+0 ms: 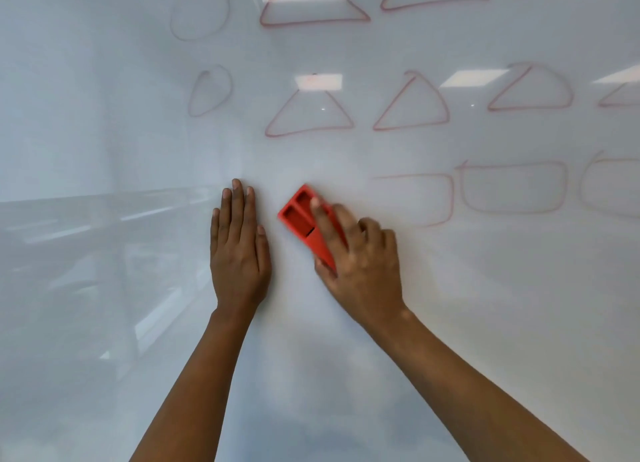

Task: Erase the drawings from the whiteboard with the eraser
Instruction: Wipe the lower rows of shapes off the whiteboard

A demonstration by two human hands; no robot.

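Note:
The glossy whiteboard (485,305) fills the view. My right hand (363,264) grips a red eraser (301,219) and holds it flat against the board, forefinger stretched along its back. My left hand (239,246) lies flat on the board just left of the eraser, fingers straight. Red triangles (310,115) run in two rows above. Right of the eraser is a half-wiped rounded rectangle (446,198), with whole ones (512,187) beyond it. Faint ovals (211,90) sit at the upper left.
Ceiling lights and room furniture are mirrored in the board's surface, strongest at the left and top. The board below and around my hands carries no marks. A hazy smear lies around the eraser.

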